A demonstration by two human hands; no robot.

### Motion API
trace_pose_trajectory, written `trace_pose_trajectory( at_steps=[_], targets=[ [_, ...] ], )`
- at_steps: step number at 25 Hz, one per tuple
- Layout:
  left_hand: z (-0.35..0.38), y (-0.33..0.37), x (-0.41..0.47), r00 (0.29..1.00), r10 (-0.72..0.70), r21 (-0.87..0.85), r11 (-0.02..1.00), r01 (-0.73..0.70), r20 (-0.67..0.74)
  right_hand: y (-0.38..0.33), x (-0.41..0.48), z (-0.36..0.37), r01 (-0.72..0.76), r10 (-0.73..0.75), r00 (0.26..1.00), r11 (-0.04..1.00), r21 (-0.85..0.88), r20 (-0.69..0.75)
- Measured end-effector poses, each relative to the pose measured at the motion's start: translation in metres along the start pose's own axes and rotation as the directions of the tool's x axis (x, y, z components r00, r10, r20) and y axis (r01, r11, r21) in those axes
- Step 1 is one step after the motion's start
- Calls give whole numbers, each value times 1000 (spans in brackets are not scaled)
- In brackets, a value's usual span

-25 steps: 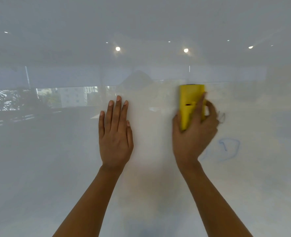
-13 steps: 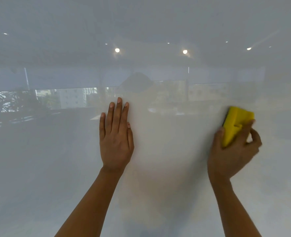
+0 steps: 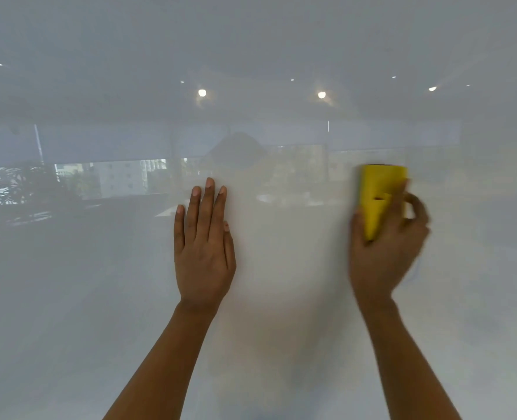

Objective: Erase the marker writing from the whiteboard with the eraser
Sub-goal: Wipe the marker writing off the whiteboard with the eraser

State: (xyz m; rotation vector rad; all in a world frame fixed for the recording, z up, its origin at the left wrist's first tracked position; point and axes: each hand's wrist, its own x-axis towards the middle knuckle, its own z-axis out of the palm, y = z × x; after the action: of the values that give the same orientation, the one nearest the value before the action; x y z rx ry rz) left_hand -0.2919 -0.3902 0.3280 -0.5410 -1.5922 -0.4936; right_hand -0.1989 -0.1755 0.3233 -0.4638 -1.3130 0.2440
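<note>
Fingers of my right hand (image 3: 384, 253) were wrapped around the yellow eraser (image 3: 377, 195), thumb on its left edge, the grip clamped on it; the block stood upright against the glossy whiteboard (image 3: 281, 298), right of centre, blurred. My left hand (image 3: 204, 247) lay flat on the board, fingers straight and together, holding nothing, well apart from the eraser. Beside my right wrist I saw a faint curved marker trace (image 3: 416, 272).

Reflected room: round ceiling lights (image 3: 202, 92), windows (image 3: 123, 177) under lowered blinds (image 3: 99, 144), plant foliage (image 3: 5, 186) at left.
</note>
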Motion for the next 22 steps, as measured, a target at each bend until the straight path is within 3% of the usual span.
trace_pose_trajectory(
  at_steps=[1,3,5,6,8,10,11,13,14,15,17,18,19,21,22],
  targets=[
    [0,0,0,1000,-1,-1,1000,1,-1,18,2,-2,-158,158,987,987,4,-39],
    [0,0,0,1000,-1,-4,1000,1,-9,48,-12,-11,-455,455,886,890,15,-87],
    [1,0,0,1000,-2,-7,1000,2,-15,58,-41,-18,-618,616,783,786,-1,-92],
    [1,1,-1,1000,-3,-6,1000,3,-18,54,-57,-20,-631,628,774,776,-15,-80],
    [2,1,-1,1000,-8,-4,1000,8,-15,30,-89,-22,-518,518,855,855,-18,-15],
    [2,1,0,1000,-7,-4,1000,7,-11,-3,-122,-25,-223,218,968,975,27,124],
    [1,1,0,1000,-5,-3,1000,5,-9,-16,-135,-26,-17,6,979,999,50,205],
    [1,0,0,1000,0,-3,1000,0,-10,-18,-136,-23,368,-376,874,926,85,309],
    [1,0,-1,1000,0,-6,1000,0,-11,-11,-124,-21,467,-470,825,880,90,313],
    [1,-1,-1,1000,-2,-8,1000,1,-11,0,-109,-19,482,-484,827,872,82,286],
    [1,-1,-1,1000,-2,-11,1000,2,-13,29,-76,-18,260,-259,951,965,16,169],
    [1,0,-1,1000,-2,-11,1000,2,-13,45,-60,-19,48,-45,995,999,-24,88],
    [1,0,0,1000,-3,-12,1000,3,-13,61,-45,-21,-191,191,981,981,-46,10],
    [1,0,-1,1000,-10,-17,1000,10,-9,81,-28,-23,-611,606,790,791,-35,-95],
    [1,0,-1,1000,-12,-15,1000,12,-8,83,-27,-23,-715,708,697,698,-41,-115]
  ],
)
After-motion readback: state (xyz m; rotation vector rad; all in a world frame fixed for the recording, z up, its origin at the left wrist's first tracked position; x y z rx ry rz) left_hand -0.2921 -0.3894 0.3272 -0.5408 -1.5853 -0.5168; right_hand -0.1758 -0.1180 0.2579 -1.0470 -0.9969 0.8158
